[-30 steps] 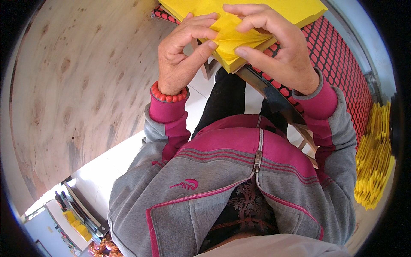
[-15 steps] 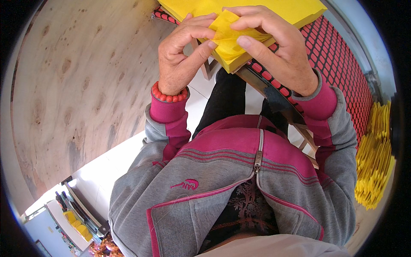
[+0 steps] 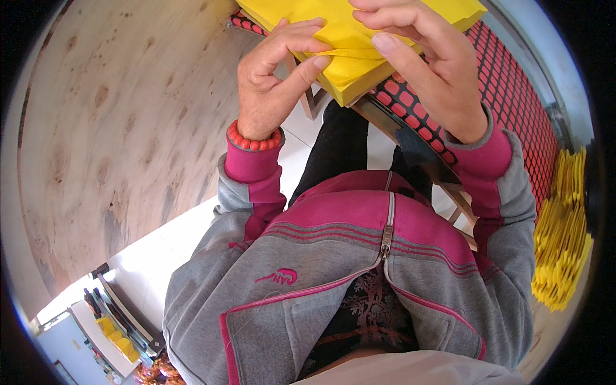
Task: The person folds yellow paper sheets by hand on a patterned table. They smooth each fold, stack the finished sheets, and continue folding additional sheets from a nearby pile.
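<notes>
A thick stack of yellow paper point(image 3: 443, 11) lies at the top of the view, one corner pointing toward me. Near that corner a thin yellow sheet point(image 3: 353, 59) is creased and folded over on itself. My left hand point(image 3: 276, 74), with a red bead bracelet point(image 3: 253, 142) at its wrist, pinches the folded part between thumb and index finger. Over the stack's right side is my right hand point(image 3: 436, 58), its thumb and fingers spread apart. The right thumb tip is close to the sheet's crease; whether it touches cannot be made out.
Under the stack is a red and black patterned cover point(image 3: 513, 96) on a wooden-legged support. A large plywood board point(image 3: 122, 128) fills the left. Bundled folded yellow paper point(image 3: 561, 237) stands at the right edge. Below left is a shelf point(image 3: 106, 333) with yellow items.
My right hand has moved right and up, its fingers coming away from the sheet. The sheet's raised part now lies flatter, with a crease across it. My left hand has barely moved.
</notes>
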A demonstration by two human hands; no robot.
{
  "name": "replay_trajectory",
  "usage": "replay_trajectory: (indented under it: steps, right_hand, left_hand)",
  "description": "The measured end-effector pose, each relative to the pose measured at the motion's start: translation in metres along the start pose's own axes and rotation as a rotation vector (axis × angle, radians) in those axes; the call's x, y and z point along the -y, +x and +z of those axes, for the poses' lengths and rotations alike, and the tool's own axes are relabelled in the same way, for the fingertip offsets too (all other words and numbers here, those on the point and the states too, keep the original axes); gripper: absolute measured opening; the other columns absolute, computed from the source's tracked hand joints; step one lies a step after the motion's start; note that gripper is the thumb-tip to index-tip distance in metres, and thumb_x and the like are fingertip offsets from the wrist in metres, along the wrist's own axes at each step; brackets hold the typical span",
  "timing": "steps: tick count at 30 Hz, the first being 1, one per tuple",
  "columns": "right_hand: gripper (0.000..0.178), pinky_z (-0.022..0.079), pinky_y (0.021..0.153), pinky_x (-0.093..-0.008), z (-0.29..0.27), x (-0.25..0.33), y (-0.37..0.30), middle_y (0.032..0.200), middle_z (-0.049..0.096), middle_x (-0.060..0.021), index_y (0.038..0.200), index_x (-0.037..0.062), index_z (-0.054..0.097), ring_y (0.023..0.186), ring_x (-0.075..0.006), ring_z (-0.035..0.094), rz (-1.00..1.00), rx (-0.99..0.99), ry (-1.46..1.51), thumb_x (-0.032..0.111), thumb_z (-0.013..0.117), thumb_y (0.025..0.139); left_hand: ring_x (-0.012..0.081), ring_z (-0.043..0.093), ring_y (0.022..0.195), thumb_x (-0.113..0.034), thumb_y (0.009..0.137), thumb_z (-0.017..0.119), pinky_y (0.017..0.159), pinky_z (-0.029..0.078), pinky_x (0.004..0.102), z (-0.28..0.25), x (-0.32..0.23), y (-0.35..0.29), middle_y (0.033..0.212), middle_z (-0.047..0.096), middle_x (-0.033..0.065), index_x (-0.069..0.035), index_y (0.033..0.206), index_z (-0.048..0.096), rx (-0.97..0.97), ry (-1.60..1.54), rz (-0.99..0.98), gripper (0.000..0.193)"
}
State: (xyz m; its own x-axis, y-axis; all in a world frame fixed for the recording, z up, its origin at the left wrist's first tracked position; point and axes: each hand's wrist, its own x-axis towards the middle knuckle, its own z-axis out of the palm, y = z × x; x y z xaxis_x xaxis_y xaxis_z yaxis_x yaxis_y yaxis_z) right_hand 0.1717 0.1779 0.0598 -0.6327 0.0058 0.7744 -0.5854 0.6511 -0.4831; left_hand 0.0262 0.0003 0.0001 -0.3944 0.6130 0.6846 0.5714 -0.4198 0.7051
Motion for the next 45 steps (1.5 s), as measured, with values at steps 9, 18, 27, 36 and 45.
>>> replay_trajectory:
  steps: [9,18,27,36,45]
  right_hand:
    - [0.016,0.057,0.084,-0.0364,-0.016,0.084,-0.100,0.111,0.072,-0.0183,0.100,-0.0017,0.066,0.100,-0.0305,0.071,0.326,0.407,0.076,-0.001,0.073,0.086]
    - [0.016,0.052,0.086,-0.0391,-0.012,0.038,-0.269,0.110,0.068,-0.0123,0.105,0.0016,0.063,0.100,-0.0328,0.066,0.747,0.250,-0.484,0.010,0.069,0.093]
    - [0.045,0.050,0.100,-0.0409,-0.017,0.021,-0.296,0.138,0.060,-0.0156,0.123,0.0029,0.063,0.124,-0.0356,0.059,0.718,0.394,-0.799,0.008,0.078,0.080]
    - [0.017,0.053,0.075,-0.0424,-0.016,-0.004,-0.301,0.094,0.069,-0.0148,0.106,0.0027,0.064,0.093,-0.0321,0.068,0.484,0.285,-0.948,0.006,0.060,0.090]
    - [0.019,0.051,0.075,-0.0458,-0.015,0.000,-0.293,0.093,0.063,-0.0166,0.099,0.0018,0.057,0.091,-0.0397,0.064,0.679,0.318,-0.872,0.008,0.069,0.086]
  left_hand:
    - [0.0159,0.064,0.111,0.004,0.092,0.070,0.099,0.049,0.0302,-0.003,0.018,-0.009,0.115,0.071,0.0089,0.000,0.110,0.070,-0.154,-0.088,-0.066,0.018]
    - [0.0121,0.066,0.094,-0.003,0.094,0.073,0.088,0.052,0.0257,-0.006,0.015,0.002,0.103,0.073,0.0068,0.001,0.108,0.070,-0.252,0.007,-0.124,0.014]
    - [0.0099,0.065,0.088,0.002,0.092,0.074,0.080,0.052,0.0217,0.016,0.000,0.014,0.095,0.068,0.0046,0.000,0.100,0.061,-0.290,-0.070,-0.024,0.015]
    - [0.0102,0.061,0.101,-0.001,0.097,0.067,0.093,0.048,0.0268,0.007,-0.004,0.006,0.100,0.067,0.0014,-0.002,0.102,0.062,-0.145,-0.073,-0.045,0.007]
    - [0.0117,0.064,0.095,-0.002,0.097,0.061,0.107,0.043,0.0328,-0.005,-0.013,0.014,0.098,0.072,0.0016,-0.005,0.104,0.075,0.132,0.078,-0.069,0.016]
